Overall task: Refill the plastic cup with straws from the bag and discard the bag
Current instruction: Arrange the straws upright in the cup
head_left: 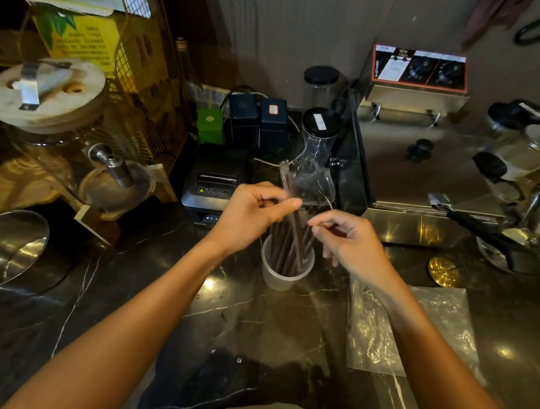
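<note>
A frosted plastic cup [285, 275] stands on the dark marble counter, holding several dark wrapped straws [286, 252] that lean outward. My left hand [249, 214] pinches one wrapped straw [287, 180] near its upper part, just above the cup; the straw's tip sticks up past my fingers. My right hand [349, 239] is to the right of the cup, thumb and forefinger pinched close to the straw tops; whether it grips one I cannot tell. The clear plastic bag [412, 330] lies flat and crumpled on the counter under my right forearm.
A receipt printer [215, 185] sits behind the cup, a glass carafe [315, 175] beside it. A steel fryer [420, 168] stands at the right, with jars and black tongs [486, 234] further right. A glass dispenser [62, 137] and metal bowl [10, 247] are at the left.
</note>
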Demonstrator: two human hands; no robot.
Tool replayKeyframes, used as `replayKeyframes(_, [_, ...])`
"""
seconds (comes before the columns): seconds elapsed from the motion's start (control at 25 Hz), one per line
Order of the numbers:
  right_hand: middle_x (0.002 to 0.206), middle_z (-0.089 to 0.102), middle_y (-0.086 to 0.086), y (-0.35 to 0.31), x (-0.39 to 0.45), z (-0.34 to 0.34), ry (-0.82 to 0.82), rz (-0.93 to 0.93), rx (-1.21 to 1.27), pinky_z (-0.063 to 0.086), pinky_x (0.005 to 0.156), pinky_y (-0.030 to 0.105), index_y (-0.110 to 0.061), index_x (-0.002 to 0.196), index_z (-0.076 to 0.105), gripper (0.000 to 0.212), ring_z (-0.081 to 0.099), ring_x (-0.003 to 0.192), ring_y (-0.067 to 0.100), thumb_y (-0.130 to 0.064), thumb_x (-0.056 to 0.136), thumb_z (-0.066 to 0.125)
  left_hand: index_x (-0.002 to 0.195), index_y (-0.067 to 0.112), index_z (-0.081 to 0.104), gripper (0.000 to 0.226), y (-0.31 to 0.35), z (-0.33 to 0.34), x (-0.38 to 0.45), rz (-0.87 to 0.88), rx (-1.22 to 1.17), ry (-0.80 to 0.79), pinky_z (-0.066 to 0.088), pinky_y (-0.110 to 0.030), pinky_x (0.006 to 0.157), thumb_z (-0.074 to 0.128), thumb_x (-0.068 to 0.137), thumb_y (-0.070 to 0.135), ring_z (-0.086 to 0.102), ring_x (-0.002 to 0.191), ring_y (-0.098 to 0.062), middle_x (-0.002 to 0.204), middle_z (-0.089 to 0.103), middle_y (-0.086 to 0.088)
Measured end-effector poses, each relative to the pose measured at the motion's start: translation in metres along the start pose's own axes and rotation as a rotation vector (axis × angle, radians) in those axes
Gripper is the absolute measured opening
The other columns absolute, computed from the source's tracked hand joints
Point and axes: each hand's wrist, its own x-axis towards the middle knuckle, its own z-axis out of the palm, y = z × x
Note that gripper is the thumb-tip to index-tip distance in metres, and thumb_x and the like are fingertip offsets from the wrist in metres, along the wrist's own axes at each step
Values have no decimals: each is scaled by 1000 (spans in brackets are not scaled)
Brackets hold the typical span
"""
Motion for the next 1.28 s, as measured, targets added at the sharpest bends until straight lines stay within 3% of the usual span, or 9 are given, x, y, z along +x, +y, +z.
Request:
replayKeyframes(0.16, [73,68,-4,-11,-3,3,-22,-25,42,45,46,16,-28,103,73,25,57,50,6,-5,98,68,90,-1,77,19,16,-4,13,-9,-116,155,49,-18,48,68,98,15,64,64,-4,75,71,-13])
replayKeyframes(0.4, [95,79,13,-26,-8,-14,-147,-28,184,46,40,20,-20,124,72,32,60,49,11,0,102,58,92,7,76,17,12,-7,6,-313,-555,286,49,-15,52,64,99,17,64,63,-6,75,73,-2])
replayKeyframes(0.56, [107,77,15,-32,-13,-11,-257,-44,287,47,42,25,-27,139,62,50,60,50,13,1,98,62,93,6,75,17,8,-4,-3,-402,-636,275,52,-14,54,65,98,18,66,61,-5,71,73,-1])
replayKeyframes(0.76, [92,67,17,-49,-17,-2,-198,-180,229,47,45,25,-30,117,78,32,53,51,12,-15,89,74,85,7,77,20,11,11,-15,-605,-781,183,52,-13,51,69,96,22,62,51,-6,65,70,-3])
replayKeyframes(0.84, [85,66,4,-61,-18,0,-105,-244,203,45,49,17,-21,109,80,23,55,52,5,-8,92,73,82,9,77,22,15,18,-20,-677,-808,134,50,-13,46,69,95,25,62,49,-5,64,70,-1])
replayKeyframes(0.92, [78,67,-9,-72,-16,-1,34,-306,183,44,53,13,-16,102,78,16,57,51,1,-5,95,70,83,9,77,28,19,19,-25,-700,-746,75,45,-13,42,69,94,34,61,48,-5,63,71,0])
replayKeyframes(1.04, [52,56,-6,-77,-7,-9,185,-266,173,41,46,22,-16,85,75,17,46,42,6,-14,99,68,80,8,76,38,16,17,-32,-638,-477,62,36,-17,40,67,95,41,55,45,-10,59,65,-1])
replayKeyframes(1.16, [47,51,-5,-65,0,-7,110,-129,44,44,47,23,-8,74,69,29,47,41,7,-20,100,67,84,3,74,32,1,13,-35,-511,-334,229,36,-20,41,66,98,30,53,43,-9,57,62,0])
replayKeyframes(1.28, [43,55,-12,-40,5,14,-4,-15,-97,44,47,17,-12,69,66,33,52,40,1,-21,100,67,104,3,73,20,-13,13,-33,-430,-230,294,43,-20,44,68,97,20,59,51,-7,72,68,-1])
